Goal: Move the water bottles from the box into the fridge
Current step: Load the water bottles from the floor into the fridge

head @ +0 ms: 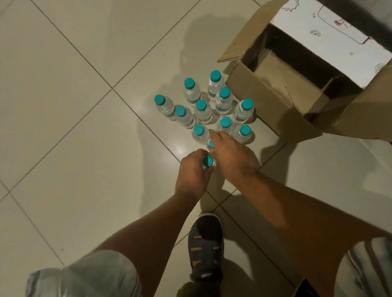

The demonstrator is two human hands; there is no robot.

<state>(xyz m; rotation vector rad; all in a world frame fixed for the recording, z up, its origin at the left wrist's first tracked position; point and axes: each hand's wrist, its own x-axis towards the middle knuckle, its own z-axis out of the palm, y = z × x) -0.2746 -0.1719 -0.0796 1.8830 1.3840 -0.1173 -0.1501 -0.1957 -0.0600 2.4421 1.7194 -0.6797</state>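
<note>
Several small clear water bottles (202, 110) with teal caps stand upright in a cluster on the tiled floor, just left of an open cardboard box (260, 86). My left hand (193, 170) is closed around the nearest bottle (208, 161), whose cap shows between thumb and fingers. My right hand (230, 154) reaches over a neighbouring bottle (211, 144), its fingers wrapped around the neck and hiding most of the cap. The box's inside looks dark and holds no visible bottles. No fridge is in view.
My dark sandalled foot (205, 249) is planted on the floor (69, 98) just behind the hands. The box's flaps (242, 40) stick out to the left and right. Pale tiles stretch away to the left of the bottles.
</note>
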